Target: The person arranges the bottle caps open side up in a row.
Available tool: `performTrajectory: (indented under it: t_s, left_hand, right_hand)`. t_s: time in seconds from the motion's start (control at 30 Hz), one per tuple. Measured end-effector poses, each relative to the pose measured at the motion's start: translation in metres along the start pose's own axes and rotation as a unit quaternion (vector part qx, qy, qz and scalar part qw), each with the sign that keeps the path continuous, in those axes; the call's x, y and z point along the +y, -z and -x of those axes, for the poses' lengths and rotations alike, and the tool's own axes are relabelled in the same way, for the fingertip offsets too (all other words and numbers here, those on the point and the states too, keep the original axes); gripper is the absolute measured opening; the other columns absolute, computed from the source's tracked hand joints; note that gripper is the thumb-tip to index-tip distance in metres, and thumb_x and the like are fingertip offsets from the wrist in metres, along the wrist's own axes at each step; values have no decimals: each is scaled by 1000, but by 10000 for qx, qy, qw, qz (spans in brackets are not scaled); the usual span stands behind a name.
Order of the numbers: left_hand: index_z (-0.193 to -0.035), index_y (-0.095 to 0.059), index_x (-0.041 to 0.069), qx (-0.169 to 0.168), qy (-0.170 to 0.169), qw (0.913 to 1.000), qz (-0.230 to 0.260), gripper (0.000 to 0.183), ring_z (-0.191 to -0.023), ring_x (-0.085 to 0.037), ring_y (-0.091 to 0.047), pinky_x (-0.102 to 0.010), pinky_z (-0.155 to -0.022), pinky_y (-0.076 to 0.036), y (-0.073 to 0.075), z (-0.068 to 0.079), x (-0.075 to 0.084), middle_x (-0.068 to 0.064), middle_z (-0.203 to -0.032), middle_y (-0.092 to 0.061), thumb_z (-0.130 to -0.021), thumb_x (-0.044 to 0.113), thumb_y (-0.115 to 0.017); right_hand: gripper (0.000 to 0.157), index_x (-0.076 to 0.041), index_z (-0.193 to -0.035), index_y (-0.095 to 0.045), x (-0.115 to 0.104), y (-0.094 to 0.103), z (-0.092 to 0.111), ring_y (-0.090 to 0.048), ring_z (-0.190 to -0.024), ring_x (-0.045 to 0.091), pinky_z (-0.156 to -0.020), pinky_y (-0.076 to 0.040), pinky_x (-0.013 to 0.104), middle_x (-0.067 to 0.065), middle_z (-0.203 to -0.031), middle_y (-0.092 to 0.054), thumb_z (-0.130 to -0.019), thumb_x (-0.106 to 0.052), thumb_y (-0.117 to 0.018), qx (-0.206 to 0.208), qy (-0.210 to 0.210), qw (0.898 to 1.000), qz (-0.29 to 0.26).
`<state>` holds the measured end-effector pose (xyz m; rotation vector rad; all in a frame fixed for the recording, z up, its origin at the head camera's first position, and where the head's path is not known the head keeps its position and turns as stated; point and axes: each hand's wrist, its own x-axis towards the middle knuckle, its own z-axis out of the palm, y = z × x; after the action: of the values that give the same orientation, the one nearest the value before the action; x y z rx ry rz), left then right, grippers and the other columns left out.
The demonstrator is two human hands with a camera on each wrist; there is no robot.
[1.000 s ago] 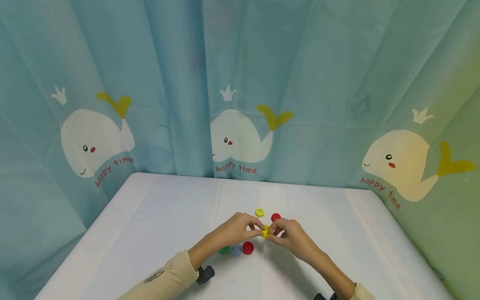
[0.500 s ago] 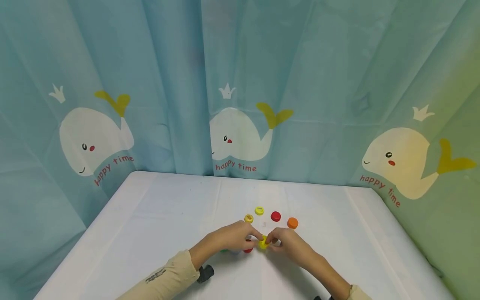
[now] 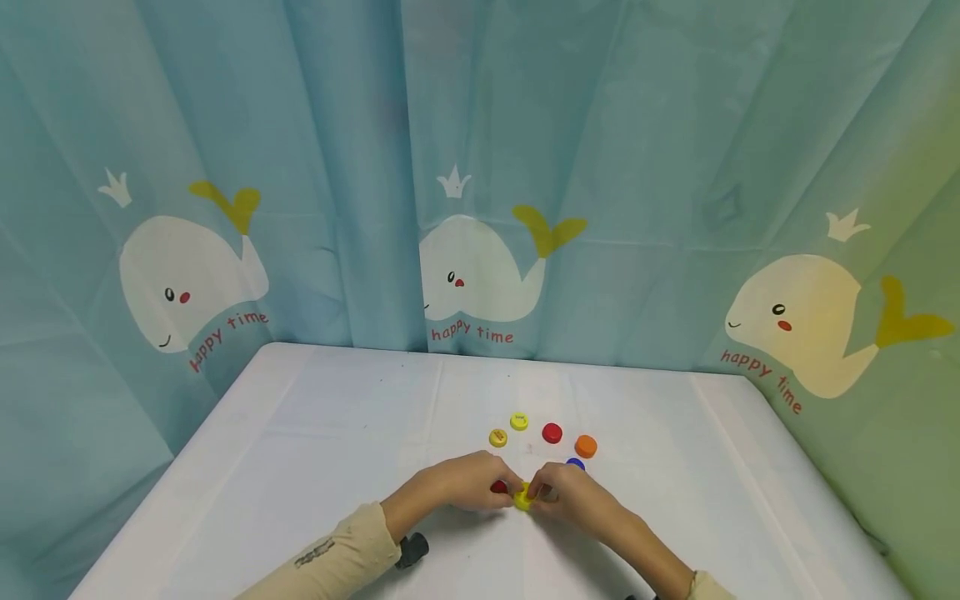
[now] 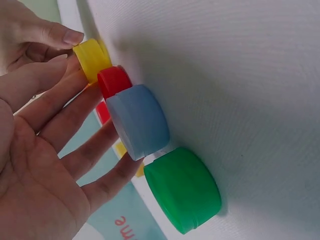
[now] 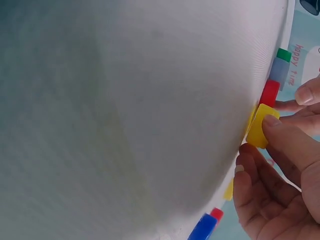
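My right hand [image 3: 576, 492] pinches a yellow bottle cap [image 5: 260, 126] between thumb and finger, low at the tabletop. The cap stands on its edge beside a red cap [image 4: 114, 81]. From there a row continues with a light blue cap [image 4: 139, 122] and a larger green cap [image 4: 182, 190], both hidden behind my left hand in the head view. My left hand [image 3: 472, 482] is spread along the row's far side; its fingers are fairly straight, and a fingertip touches the yellow cap. The left thumb stands apart from the caps in the left wrist view.
Farther back on the white table [image 3: 337, 417] lie two flat yellow caps, a lettered one [image 3: 519, 422] and a darker one [image 3: 498, 437]. A red cap [image 3: 552, 432], an orange cap [image 3: 586, 446] and a partly covered blue cap [image 3: 575, 463] curve to the right. A whale-print curtain [image 3: 645, 167] hangs behind.
Both hands have come nearer the person with the yellow cap, which is now down beside the red cap of the row. My left fingers have loosened from it. A blue cap has come into view.
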<state>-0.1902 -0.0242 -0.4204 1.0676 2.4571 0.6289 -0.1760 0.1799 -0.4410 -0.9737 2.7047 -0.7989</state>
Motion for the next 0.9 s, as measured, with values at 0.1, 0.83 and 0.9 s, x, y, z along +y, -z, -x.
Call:
performTrajectory:
  t_s: [0.1,0.83,0.9]
  left_hand:
    - [-110,-71,12,-45,-37,10000,7,23,-60,-1,-44,-15,-55,-38,0,1,1,11,-75,-57,-88,11,-64]
    - [-106,-70,9,1115,678,9910,291,21,-91,-12,-61,-24,-79,-50,27,1,-10,4,-98,-68,-88,18,-68]
    - [-104,-71,8,1241,822,9883,347,19,-88,-14,-61,-24,-77,-51,33,0,-11,2,-96,-68,-88,17,-68]
  right_hand:
    - [11,-9,-81,-67,0,-1,0,-58,-74,5,-70,-51,21,-8,-80,-62,-77,-5,-77,-28,-18,10000,23]
    - [11,-6,-89,-65,-4,21,-10,-60,-74,11,-67,-52,30,-4,-84,-63,-82,-10,-73,641,-232,9974,223]
    - [14,-3,-92,-66,-5,24,-18,-60,-74,12,-67,-52,28,-2,-85,-64,-81,-9,-73,736,-333,9965,218]
